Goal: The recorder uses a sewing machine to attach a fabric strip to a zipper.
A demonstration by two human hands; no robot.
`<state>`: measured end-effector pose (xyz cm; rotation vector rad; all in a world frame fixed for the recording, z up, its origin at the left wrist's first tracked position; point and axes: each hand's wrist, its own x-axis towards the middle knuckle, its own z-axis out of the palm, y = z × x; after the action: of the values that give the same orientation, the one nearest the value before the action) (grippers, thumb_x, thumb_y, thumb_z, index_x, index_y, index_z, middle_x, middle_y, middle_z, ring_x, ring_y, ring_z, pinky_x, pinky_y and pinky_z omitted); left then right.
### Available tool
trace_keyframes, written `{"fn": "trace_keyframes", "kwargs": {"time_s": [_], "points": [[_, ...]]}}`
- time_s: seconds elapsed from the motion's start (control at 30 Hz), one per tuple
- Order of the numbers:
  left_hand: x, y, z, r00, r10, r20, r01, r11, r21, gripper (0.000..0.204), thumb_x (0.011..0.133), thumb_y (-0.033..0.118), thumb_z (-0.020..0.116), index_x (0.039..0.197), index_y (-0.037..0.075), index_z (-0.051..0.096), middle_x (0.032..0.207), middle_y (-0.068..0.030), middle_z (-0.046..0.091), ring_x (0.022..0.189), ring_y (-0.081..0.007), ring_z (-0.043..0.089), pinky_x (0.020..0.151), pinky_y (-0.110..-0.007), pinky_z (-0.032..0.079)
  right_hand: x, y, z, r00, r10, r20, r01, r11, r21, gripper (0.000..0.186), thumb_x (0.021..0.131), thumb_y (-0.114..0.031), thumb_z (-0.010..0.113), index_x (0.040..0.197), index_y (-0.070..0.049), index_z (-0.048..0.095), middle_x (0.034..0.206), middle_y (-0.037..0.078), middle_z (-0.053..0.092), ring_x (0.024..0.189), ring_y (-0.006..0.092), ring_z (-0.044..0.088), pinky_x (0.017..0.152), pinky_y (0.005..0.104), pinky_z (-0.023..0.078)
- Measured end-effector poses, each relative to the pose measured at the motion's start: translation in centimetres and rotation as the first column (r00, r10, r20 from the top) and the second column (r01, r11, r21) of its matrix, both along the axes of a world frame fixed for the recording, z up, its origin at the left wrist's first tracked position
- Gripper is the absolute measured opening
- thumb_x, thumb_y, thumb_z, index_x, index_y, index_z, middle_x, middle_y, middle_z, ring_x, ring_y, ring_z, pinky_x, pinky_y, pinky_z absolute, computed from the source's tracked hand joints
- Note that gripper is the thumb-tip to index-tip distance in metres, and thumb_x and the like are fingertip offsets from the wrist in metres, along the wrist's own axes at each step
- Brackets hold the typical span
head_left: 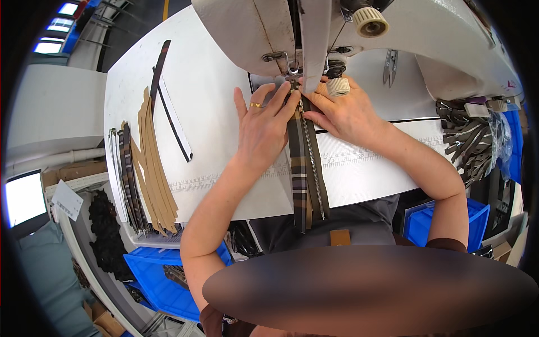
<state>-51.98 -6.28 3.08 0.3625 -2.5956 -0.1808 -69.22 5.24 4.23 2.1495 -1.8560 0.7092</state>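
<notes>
Under the presser foot of a white sewing machine point(247, 31) runs a long zipper point(320, 191) with a dark olive tape and metal teeth. A brown plaid fabric strip point(300, 185) lies along the zipper's left side, and both hang over the table's near edge. My left hand point(263, 126), a gold ring on one finger, rests on the strip with its fingers spread, fingertips close to the needle area. On the other side, my right hand point(351, 115) pinches the zipper between thumb and fingers. The machine partly hides those fingertips.
Tan strips point(154, 168) and plaid strips point(132, 180) lie on the table's left side. Thread snips point(390, 67) lie behind my right hand. Several zippers point(469, 137) are heaped at the right edge. Blue bins point(174, 289) stand below the table. A ruler scale point(382, 147) crosses the tabletop.
</notes>
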Motion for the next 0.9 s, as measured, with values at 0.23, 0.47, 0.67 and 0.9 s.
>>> {"fn": "trace_keyframes", "kwargs": {"time_s": [0.23,0.47,0.67,0.9], "points": [[-0.04,0.01,0.40,0.997,0.027,0.075,-0.026,1.000,-0.004,0.037,0.084,0.013,0.064,0.121,0.015,0.067,0.127,-0.0030,0.063,0.113,-0.0226,0.055,0.110,-0.058,0.016,-0.08,0.13,0.22,1.000,-0.014,0.000,0.014,1.000,0.012,0.031,0.079,-0.027,0.072,0.097,-0.002,0.066,0.107,0.010,0.065,0.111,0.0283,0.056,0.093,0.0386,0.045],[-0.37,-0.23,0.38,0.998,0.013,0.064,-0.016,0.999,0.037,0.038,0.083,0.013,0.063,0.121,0.014,0.067,0.128,-0.0042,0.062,0.117,-0.0220,0.055,0.111,-0.058,0.014,-0.50,-0.11,0.28,1.000,0.002,0.011,-0.002,0.999,0.035,0.028,0.080,-0.026,0.072,0.093,-0.002,0.065,0.103,0.011,0.064,0.110,0.0300,0.056,0.091,0.0396,0.045],[-0.24,-0.11,0.12,1.000,-0.008,0.018,0.008,1.000,0.011,0.046,0.076,0.007,0.068,0.122,0.011,0.064,0.124,-0.0050,0.063,0.117,-0.0221,0.053,0.108,-0.066,0.013,-0.44,-0.01,0.29,1.000,0.008,0.020,-0.008,1.000,0.015,0.028,0.080,-0.026,0.072,0.091,-0.002,0.065,0.103,0.011,0.064,0.110,0.0301,0.056,0.091,0.0397,0.045],[-0.28,-0.04,-0.25,1.000,-0.008,-0.020,0.008,1.000,0.008,0.047,0.075,0.005,0.068,0.121,0.011,0.064,0.124,-0.0047,0.063,0.118,-0.0228,0.052,0.108,-0.067,0.012,-0.40,0.15,0.36,1.000,0.008,0.012,-0.008,1.000,0.020,0.028,0.081,-0.027,0.071,0.093,-0.002,0.066,0.106,0.011,0.065,0.112,0.0298,0.056,0.091,0.0395,0.045]]}}
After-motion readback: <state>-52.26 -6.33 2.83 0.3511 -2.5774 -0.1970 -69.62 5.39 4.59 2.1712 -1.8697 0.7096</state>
